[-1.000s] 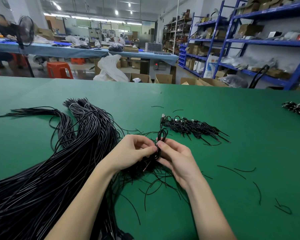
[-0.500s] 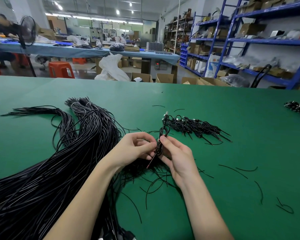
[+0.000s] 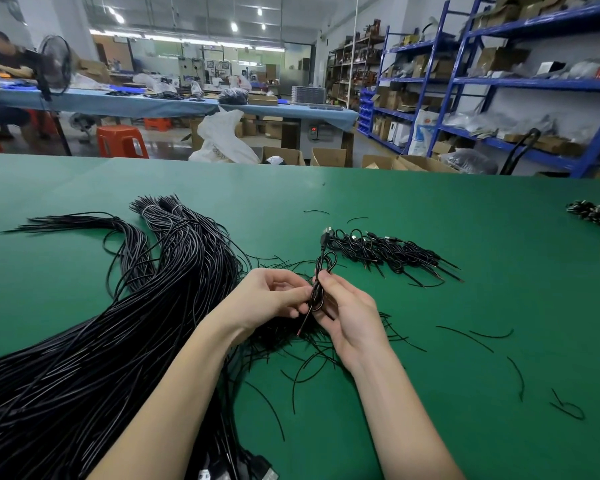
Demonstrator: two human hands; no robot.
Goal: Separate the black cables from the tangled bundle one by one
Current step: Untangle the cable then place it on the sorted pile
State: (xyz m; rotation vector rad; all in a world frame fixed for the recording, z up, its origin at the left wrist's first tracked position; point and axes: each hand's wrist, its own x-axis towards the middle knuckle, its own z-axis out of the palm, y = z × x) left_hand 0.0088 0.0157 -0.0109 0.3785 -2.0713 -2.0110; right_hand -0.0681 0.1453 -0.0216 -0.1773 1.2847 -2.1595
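Note:
A large bundle of long black cables [image 3: 94,341] sprawls across the left of the green table [image 3: 430,237]. Between my hands a single coiled black cable [image 3: 323,268] stands upright, its USB plug at the top and a thin reddish wire end hanging below. My left hand [image 3: 271,299] pinches the coil's lower part from the left. My right hand [image 3: 347,313] grips it from the right, fingers curled round the loops. A pile of coiled black cables [image 3: 388,252] lies just beyond my hands.
Short black wire ties [image 3: 478,336] lie scattered on the table to the right and under my wrists. Another small heap of cables [image 3: 596,214] sits at the far right edge. Blue shelving, boxes and a blue workbench stand beyond the table.
Both hands have lifted the coiled cable slightly and drawn it upright; the plug end now stands higher above my fingers. The bundle and pile have not moved.

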